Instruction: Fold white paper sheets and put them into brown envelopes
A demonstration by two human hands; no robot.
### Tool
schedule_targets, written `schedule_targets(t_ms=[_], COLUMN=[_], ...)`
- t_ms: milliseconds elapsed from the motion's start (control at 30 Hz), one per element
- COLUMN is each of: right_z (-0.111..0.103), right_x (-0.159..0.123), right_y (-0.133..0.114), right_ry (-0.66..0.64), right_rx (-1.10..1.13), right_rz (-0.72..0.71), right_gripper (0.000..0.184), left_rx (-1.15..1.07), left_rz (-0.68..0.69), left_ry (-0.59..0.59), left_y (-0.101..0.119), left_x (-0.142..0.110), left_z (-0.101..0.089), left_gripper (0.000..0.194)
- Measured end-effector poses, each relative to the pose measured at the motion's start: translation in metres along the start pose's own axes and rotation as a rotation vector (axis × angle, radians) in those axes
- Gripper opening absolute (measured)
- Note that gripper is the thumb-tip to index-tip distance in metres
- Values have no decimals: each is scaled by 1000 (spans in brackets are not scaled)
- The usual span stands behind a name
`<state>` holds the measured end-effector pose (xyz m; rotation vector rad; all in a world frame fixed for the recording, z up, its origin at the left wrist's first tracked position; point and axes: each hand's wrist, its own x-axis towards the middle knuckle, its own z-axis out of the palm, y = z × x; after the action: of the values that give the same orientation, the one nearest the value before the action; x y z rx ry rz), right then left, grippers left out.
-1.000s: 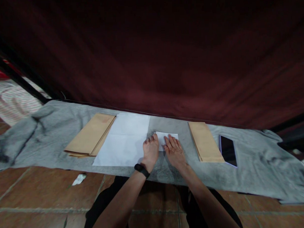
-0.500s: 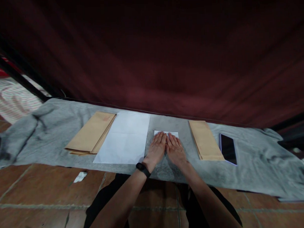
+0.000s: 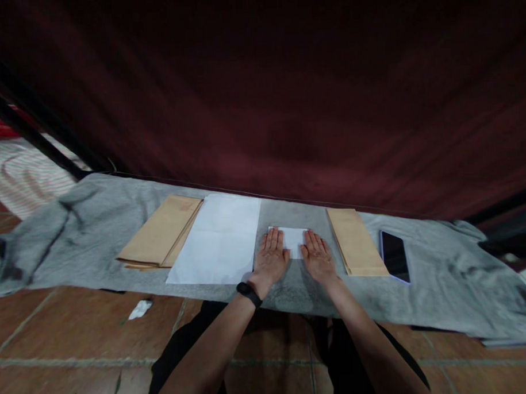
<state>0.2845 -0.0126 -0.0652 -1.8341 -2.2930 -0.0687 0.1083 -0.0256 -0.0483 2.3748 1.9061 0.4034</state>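
A small folded piece of white paper [image 3: 294,241] lies flat on the grey cloth [image 3: 302,207] in front of me. My left hand [image 3: 271,257] rests flat on its left side, fingers stretched out and pointing away from me. On the paper's right side lies my right hand [image 3: 318,257], also flat with its fingers extended. The middle of the paper shows between the two hands; its side edges are mostly covered. Just left of my left hand is a stack of large white sheets [image 3: 217,239].
Folded brown envelopes [image 3: 160,230] lie beyond the white sheets at the left. More brown envelopes [image 3: 355,242] are right of my right hand, beside a phone [image 3: 395,257]. A dark red curtain [image 3: 261,134] hangs behind. A crumpled white scrap [image 3: 140,309] is on the tiled floor.
My hands were together over the middle of the small paper. They have slid apart to its left and right sides, uncovering its middle.
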Motion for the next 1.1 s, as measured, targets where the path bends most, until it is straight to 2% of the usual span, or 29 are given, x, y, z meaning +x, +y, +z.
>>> schedule_targets(t_ms=[167,300,467,567,733,967,1100], right_z=[-4,-11,-16,-12,-4,2,4], right_x=[-2,3,10,12,14,15,13], right_y=[9,5,-19,-32,-34,-20,-10], right_ry=[9,35,-3,-36,-44,2,9], right_rx=[0,48,178,203,155,112,92], right_rz=[37,46,-189,-257,-184,-58,-15], right_gripper=[55,55,54,52,51,55,58], left_rx=[18,32,64,91,112,109,95], left_rz=[-39,-47,-34,-19,-8,-39,-70], left_ry=[-22,-29,-40,-55,-40,36,39], left_y=[1,2,2,1,-1,-4,-8], left_x=[-1,0,1,1,1,1,1], left_z=[-3,-5,-5,-5,-2,5,5], left_gripper=[61,61,59,57,57,58,59])
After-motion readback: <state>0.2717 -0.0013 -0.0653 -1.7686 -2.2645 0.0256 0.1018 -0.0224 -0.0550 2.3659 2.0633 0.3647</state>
